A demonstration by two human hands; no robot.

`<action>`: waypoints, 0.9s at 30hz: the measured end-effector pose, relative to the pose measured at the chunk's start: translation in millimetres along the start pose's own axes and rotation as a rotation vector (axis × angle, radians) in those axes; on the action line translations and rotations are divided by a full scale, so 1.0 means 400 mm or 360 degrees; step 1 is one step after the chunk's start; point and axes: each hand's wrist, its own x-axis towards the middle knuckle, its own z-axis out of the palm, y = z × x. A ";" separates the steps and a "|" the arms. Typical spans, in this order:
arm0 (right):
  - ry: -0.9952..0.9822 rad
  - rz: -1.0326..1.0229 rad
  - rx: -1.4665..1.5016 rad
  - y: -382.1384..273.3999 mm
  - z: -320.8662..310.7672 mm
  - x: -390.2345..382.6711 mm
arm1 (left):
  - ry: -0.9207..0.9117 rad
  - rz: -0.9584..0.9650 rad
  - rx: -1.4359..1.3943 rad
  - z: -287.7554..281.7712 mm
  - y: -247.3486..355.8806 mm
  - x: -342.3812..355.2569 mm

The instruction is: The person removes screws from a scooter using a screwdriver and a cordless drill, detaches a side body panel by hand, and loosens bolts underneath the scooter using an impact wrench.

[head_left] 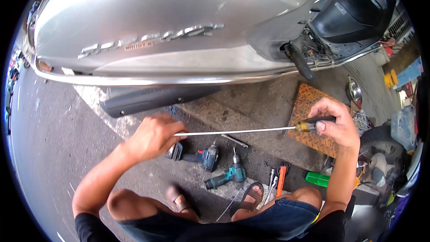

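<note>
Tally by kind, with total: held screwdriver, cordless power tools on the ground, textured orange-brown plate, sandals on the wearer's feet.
Held screwdriver: 1
Cordless power tools: 2
Textured orange-brown plate: 1
Sandals: 2
Total: 6

Chrome lettering (154, 39) crossed the silver side panel (179, 9), above smaller reddish letters (139, 45). Pale script (340, 8) marked the black panel (342, 24).

The person's bent knees (122, 202) are spread apart, the left forearm (109, 169) slants up and inward to a left hand (154, 136) showing its back with fingers (174, 128) curled, and the right forearm (343, 169) stands nearly upright beneath a right hand (338, 121) whose thumb (328, 129) and bent fingers close in a grip.
</note>
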 end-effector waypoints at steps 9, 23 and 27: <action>-0.0245 -0.0735 0.0067 -0.238 0.086 0.127 | 0.0032 0.0366 -0.0631 -0.077 0.116 0.149; 0.0880 -0.0468 0.0771 -0.029 -0.211 -0.133 | -0.0180 0.0277 -0.0990 -0.105 0.312 0.495; 0.1032 -0.0356 0.0005 0.035 -0.361 -0.047 | 0.0062 0.0329 -0.0596 -0.105 0.330 0.570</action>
